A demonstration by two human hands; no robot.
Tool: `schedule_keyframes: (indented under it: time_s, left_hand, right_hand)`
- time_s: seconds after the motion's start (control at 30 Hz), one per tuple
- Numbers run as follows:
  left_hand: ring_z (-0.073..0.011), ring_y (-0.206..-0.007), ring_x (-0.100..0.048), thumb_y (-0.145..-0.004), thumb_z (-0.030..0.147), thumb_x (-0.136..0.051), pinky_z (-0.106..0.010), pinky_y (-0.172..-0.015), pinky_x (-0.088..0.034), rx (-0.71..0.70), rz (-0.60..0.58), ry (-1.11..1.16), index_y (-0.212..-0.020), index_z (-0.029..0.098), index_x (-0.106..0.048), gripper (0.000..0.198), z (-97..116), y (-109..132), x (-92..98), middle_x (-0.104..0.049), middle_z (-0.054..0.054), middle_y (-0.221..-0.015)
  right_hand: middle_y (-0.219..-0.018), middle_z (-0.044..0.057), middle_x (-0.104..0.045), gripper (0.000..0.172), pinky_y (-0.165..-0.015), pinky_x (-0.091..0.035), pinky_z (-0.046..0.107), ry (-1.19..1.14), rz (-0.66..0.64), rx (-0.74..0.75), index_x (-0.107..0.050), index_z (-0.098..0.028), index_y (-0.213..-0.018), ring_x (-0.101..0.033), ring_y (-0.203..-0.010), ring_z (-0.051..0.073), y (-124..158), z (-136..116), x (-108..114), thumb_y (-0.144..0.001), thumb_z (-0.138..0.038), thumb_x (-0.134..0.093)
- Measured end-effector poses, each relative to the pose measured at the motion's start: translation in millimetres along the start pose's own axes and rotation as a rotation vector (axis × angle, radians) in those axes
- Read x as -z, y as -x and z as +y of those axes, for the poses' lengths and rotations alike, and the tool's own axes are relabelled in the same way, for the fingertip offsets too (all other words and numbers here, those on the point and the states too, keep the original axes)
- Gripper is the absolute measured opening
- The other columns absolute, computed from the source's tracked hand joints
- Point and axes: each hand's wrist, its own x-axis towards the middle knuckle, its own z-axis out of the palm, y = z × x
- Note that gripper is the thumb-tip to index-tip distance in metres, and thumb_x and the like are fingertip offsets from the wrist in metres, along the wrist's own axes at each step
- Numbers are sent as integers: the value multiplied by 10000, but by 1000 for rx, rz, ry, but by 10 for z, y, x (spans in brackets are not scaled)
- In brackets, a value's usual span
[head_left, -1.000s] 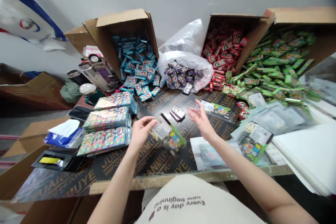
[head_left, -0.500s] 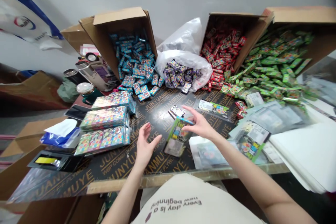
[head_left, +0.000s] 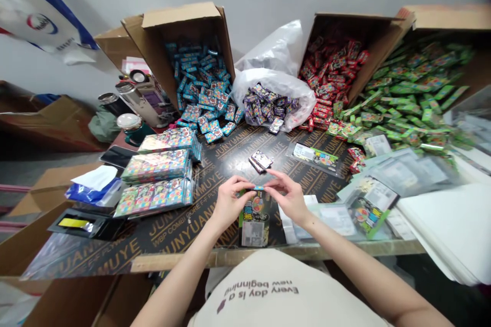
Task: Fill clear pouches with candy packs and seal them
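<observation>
At the front middle of the table, my left hand and my right hand face each other, thumbs and fingers pinched. Between them is the top end of a green-and-black printed plastic pouch, which hangs toward me with its white label panel low down. A narrow blue piece shows at that end between the fingertips; whether it is a small packet or part of the pouch I cannot tell. Just beyond the fingers lie small white-and-dark packets. Another printed pouch lies flat farther right.
Cartons of blue packets, red packets and green packets line the back. A plastic bag of purple packets stands between them. Stacked filled packs lie left; clear sleeves and white sheets lie right.
My left hand, open and apart before, has come to the pouch's top end and closed there. My right hand has brought the pouch slightly left and turned it straighter toward me.
</observation>
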Motion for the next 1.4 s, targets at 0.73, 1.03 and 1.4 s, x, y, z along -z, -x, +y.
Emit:
schedule_keyframes:
  time_s: [0.73, 1.03, 1.4]
  left_hand:
    - [-182, -738, -607, -661, 162, -606, -274, -642, -465, 87, 22, 91, -721, 168, -652, 76, -4, 79, 90, -655, -65, -800]
    - [-163, -674, -578, -627, 200, -678, -274, -626, -441, 105, 134, 57, -648, 172, -616, 72, -65, 87, -8, -632, -40, -709]
    - [-229, -774, -633, -712, 291, -627, -354, -731, -500, 377, 96, 290, -949, 194, -658, 258, 225, 525, 403, -692, -32, -873]
  right_hand:
    - [-579, -22, -533, 234, -497, -352, 197, -28, -604, -272, -574, -136, -640, -460, -532, 79, -628, -219, -115, -694, -355, -636]
    - [-531, -31, -538, 262, -449, -332, 190, -111, -530, -346, -534, -140, -609, -459, -466, 70, -603, -142, -173, -639, -355, -680]
    - [-826, 34, -619, 323, -626, -467, 303, -331, -168, -548, -465, -227, -1031, -595, -694, 151, -513, 183, -160, -780, -429, -489]
